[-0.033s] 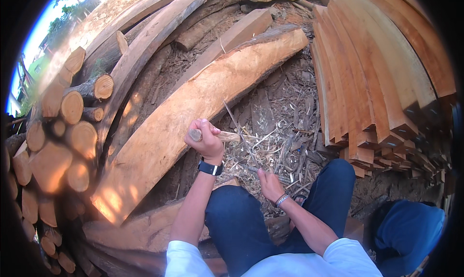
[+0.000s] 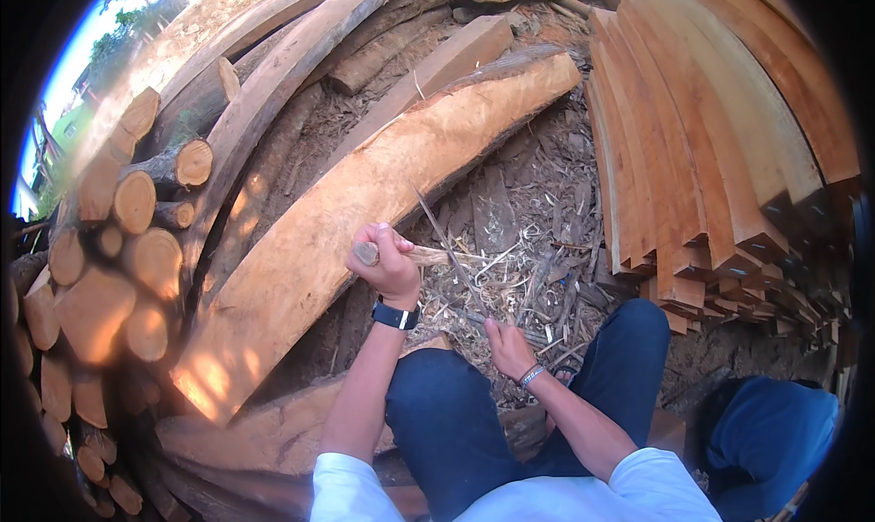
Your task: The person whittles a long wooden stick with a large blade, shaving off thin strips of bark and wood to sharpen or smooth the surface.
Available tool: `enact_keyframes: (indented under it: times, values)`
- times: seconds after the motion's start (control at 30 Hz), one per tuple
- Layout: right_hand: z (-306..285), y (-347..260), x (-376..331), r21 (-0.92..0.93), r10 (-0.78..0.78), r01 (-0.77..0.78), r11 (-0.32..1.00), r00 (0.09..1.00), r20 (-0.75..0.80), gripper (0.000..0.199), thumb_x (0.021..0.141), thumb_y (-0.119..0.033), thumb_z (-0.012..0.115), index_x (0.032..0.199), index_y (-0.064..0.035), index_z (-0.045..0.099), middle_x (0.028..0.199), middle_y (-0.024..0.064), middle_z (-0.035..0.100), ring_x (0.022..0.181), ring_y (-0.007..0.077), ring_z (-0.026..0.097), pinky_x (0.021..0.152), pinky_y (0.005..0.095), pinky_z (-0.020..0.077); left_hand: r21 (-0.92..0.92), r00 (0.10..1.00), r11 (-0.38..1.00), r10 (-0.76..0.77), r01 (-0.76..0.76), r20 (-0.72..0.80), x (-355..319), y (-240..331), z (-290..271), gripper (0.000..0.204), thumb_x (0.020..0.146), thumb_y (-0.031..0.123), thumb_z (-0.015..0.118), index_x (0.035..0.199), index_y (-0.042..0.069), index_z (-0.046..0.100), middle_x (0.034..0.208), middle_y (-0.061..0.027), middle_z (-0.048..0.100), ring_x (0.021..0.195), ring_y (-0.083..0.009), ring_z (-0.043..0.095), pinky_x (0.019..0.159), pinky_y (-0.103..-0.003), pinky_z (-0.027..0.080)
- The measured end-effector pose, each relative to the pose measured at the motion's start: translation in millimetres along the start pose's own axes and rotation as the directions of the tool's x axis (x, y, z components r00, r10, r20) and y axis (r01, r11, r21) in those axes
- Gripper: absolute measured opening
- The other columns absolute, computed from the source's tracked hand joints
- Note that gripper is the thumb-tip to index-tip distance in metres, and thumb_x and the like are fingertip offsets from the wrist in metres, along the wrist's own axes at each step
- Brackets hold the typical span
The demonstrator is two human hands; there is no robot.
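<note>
My left hand [image 2: 390,265] is closed around a wooden stick [image 2: 366,252]. Its round cut end sticks out on the thumb side, and a paler, shaved length [image 2: 433,256] reaches to the right. Closed on the lower end of a long-bladed knife [image 2: 442,239], my right hand [image 2: 510,349] sits just above my right knee. The thin dark blade slants up and left, crossing the pale part of the stick; whether edge and wood touch, I cannot tell. Curled wood shavings [image 2: 492,271] lie on the ground beneath both hands.
A thick sawn slab [image 2: 301,239] runs diagonally beyond my left hand. Cut logs [image 2: 155,262] are piled at the left, and stacked planks [image 2: 684,157] rise at the right. Bark litters the ground between. A dark blue cloth-like item [image 2: 775,435] lies at lower right.
The knife's tip has shifted slightly up and to the left. Both hands keep nearly the same place and grip.
</note>
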State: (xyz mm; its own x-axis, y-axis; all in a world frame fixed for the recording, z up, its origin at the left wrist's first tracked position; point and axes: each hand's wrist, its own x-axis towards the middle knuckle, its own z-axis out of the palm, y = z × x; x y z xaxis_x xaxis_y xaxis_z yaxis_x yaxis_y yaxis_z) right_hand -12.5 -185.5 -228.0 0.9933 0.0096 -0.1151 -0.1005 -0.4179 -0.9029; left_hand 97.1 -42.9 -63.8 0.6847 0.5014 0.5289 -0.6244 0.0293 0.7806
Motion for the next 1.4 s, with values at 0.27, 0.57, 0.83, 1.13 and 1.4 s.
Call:
enact_keyframes:
  times: [0.27, 0.57, 0.83, 1.13, 1.4]
  values:
    - [27.0, 60.3, 8.1, -0.054, 0.161, -0.161, 0.985, 0.987, -0.010, 0.079, 0.099, -0.056, 0.031, 0.071, 0.0105, 0.063, 0.068, 0.0342, 0.059, 0.075, 0.0478, 0.063, 0.072, 0.0517, 0.0469, -0.041, 1.000, 0.999, -0.019, 0.020, 0.014, 1.1, 0.5, 3.0, 0.032, 0.088, 0.005, 0.051, 0.058, 0.006, 0.040, 0.051, -0.0033, 0.044, 0.043, -0.0099, 0.044, 0.043, -0.024, 0.038]
    - [22.9, 36.7, 12.1, 0.088, 0.103, -0.106, 0.990, 0.994, 0.034, 0.073, 0.099, -0.052, 0.034, 0.068, 0.0085, 0.060, 0.060, 0.0272, 0.057, 0.063, 0.0428, 0.061, 0.065, 0.0495, 0.0460, -0.126, 1.000, 0.992, -0.020, 0.021, 0.008, 1.2, -2.1, -11.9, 0.031, 0.087, 0.002, 0.049, 0.059, 0.007, 0.038, 0.052, -0.0030, 0.041, 0.045, -0.0099, 0.041, 0.044, -0.025, 0.037]
    - [13.5, 21.3, 7.2, 0.044, 0.085, -0.087, 0.995, 0.995, 0.056, 0.066, 0.101, -0.047, 0.034, 0.071, 0.0069, 0.057, 0.058, 0.0245, 0.056, 0.058, 0.0414, 0.058, 0.061, 0.0490, 0.0442, -0.047, 0.999, 0.998, -0.031, 0.029, -0.044, 3.5, -3.0, -16.2, 0.027, 0.086, 0.005, 0.047, 0.061, 0.010, 0.037, 0.054, -0.0018, 0.039, 0.045, -0.0098, 0.038, 0.044, -0.024, 0.036]
    - [11.5, 28.1, 11.0, 0.031, 0.121, -0.124, 0.992, 0.990, 0.069, 0.068, 0.100, -0.048, 0.037, 0.069, 0.0081, 0.060, 0.059, 0.0275, 0.056, 0.062, 0.0456, 0.060, 0.064, 0.0513, 0.0463, -0.105, 0.997, 0.994, -0.027, 0.019, -0.069, 3.5, -4.6, -14.0, 0.026, 0.085, 0.004, 0.046, 0.060, 0.008, 0.038, 0.053, -0.0031, 0.040, 0.044, -0.0098, 0.038, 0.042, -0.023, 0.033]
    - [4.2, 24.0, 10.1, 0.109, 0.091, -0.102, 0.989, 0.991, 0.101, 0.076, 0.098, -0.056, 0.037, 0.064, 0.0086, 0.060, 0.059, 0.0287, 0.057, 0.063, 0.0458, 0.062, 0.064, 0.0519, 0.0477, -0.010, 0.997, 1.000, -0.005, 0.005, -0.082, 5.9, -2.3, -13.1, 0.030, 0.087, 0.008, 0.045, 0.059, 0.011, 0.036, 0.051, -0.0014, 0.036, 0.044, -0.0118, 0.037, 0.044, -0.025, 0.035]
